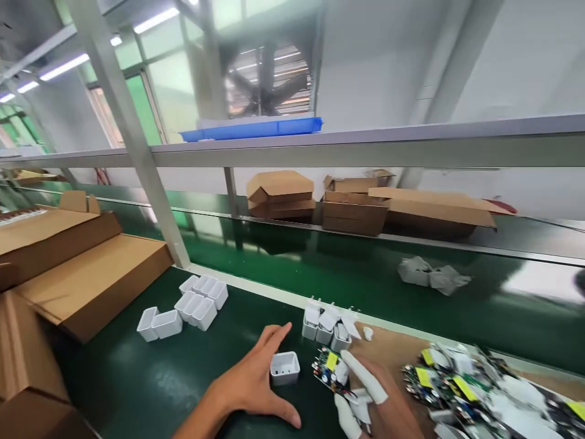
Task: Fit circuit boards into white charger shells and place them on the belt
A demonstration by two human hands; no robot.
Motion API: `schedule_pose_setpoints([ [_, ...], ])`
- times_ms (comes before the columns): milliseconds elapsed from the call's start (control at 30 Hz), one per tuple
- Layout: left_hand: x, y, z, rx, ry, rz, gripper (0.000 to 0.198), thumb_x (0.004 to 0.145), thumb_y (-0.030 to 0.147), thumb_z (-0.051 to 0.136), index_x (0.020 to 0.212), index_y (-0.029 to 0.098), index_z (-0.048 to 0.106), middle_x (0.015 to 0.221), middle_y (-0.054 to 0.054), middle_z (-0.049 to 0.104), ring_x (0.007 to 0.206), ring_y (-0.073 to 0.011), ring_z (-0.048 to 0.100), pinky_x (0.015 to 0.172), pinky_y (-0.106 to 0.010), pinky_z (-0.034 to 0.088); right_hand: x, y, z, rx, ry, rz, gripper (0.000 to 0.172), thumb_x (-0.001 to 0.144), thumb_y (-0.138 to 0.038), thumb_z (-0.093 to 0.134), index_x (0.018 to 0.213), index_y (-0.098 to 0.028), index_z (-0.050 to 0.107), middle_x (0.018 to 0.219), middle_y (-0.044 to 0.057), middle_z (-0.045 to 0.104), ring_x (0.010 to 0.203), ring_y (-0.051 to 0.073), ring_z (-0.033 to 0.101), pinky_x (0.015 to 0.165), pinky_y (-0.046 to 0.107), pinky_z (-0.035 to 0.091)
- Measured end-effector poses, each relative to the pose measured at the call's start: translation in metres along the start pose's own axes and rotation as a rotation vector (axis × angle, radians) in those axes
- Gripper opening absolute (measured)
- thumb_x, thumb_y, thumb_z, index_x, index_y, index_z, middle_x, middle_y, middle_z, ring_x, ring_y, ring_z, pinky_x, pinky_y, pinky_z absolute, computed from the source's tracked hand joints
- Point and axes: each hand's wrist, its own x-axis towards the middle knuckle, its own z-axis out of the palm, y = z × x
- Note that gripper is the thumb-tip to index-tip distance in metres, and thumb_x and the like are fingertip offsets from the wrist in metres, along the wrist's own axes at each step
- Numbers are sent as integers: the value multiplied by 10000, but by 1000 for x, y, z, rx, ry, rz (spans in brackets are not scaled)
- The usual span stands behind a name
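My left hand [256, 381] is open, its thumb and fingers spread beside a small white plastic case [285, 373]. The case sits on the green bench with its hollow side up; whether the hand touches it I cannot tell. Between the thumb and fingers of my right hand [379, 390], which wears white finger cots, is a small circuit board [329, 367] with a yellow patch and white parts. Just behind it stand several filled white cases [325, 326] in a cluster. Further left, several more white cases [196, 302] are grouped on the bench.
A heap of circuit boards [466, 390] lies at the right on brown cardboard. Cardboard boxes [95, 277] crowd the left side. Beyond the bench's pale edge runs a green conveyor [283, 268] with a crumpled white bundle [432, 275]. A metal post [132, 134] and shelf [365, 149] stand ahead.
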Motion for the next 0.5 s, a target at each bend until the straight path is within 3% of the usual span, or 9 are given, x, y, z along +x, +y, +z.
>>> schedule_pose_setpoints([
  [33,-2,2,-3,-4,-38,12,1491,478,577,1039,1688,320,205,1677,-173,289,1391,-387,514,1158,-543,486,0,-6,0,2,-4,6,561,985,-236,566,1523,-270,407,1337,113,649,1183,274,694,967,380,622],
  [100,-4,6,-4,-9,-90,66,1243,533,528,1031,1599,300,433,1521,-136,529,1237,-337,621,1093,-492,533,0,-15,0,29,-40,23,574,979,-231,548,1530,-272,389,1354,110,636,1200,257,687,965,361,627],
  [200,-3,11,7,5,-9,138,782,625,402,1014,1314,237,682,1222,-76,700,1116,-295,669,1040,-435,545,-2,-27,-2,82,-71,27,616,947,-208,536,1537,-272,367,1377,110,629,1208,245,686,967,349,630],
  [333,0,8,27,145,203,257,767,695,274,986,1354,195,603,1265,-119,627,1140,-290,642,1010,-431,559,5,-42,-7,-35,-47,-27,570,908,-173,543,1467,-230,447,1299,126,676,1179,274,689,982,400,619],
  [433,-1,4,35,286,287,388,751,749,199,934,1391,219,544,1241,-119,593,1112,-289,630,969,-444,577,9,-49,-5,-91,-89,-72,572,878,-148,520,1445,-205,462,1237,123,700,1119,261,701,942,373,619],
  [500,-1,3,35,341,316,447,728,791,162,879,1409,239,501,1221,-112,580,1080,-281,627,925,-436,590,9,-51,2,-72,-34,-77,571,863,-149,478,1432,-199,470,1198,116,704,1077,261,699,910,372,617],
])
